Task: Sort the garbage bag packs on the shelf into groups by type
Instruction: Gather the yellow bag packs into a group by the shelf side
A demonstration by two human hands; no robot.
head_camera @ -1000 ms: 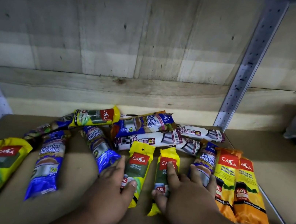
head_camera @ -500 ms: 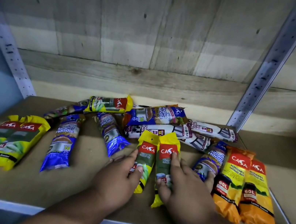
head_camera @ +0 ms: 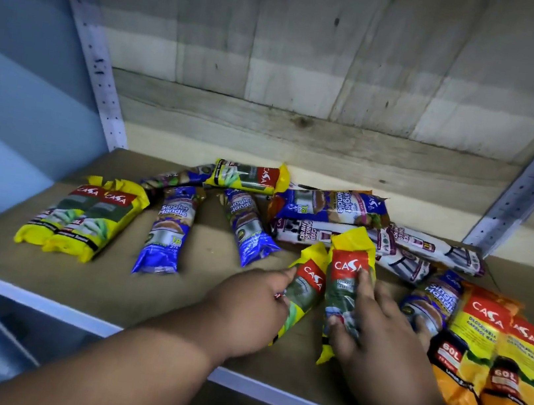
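Shelf [head_camera: 208, 263]: brown board, plank wall behind.
Left hand [head_camera: 242, 313]: grips small yellow pack [head_camera: 306, 288].
Right hand [head_camera: 373, 336]: grips taller yellow pack [head_camera: 349, 270].
Obstacles: blue pack [head_camera: 435, 297] and orange packs [head_camera: 492, 354] at 3 o'clock.

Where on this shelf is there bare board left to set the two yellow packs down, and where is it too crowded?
Bare board shows along the front edge, below the yellow pair at far left and the blue Singlet Handle pack, and in the gap between that pack and the next blue pack. The back middle, around the Draw String packs, is piled; the orange packs fill the right.
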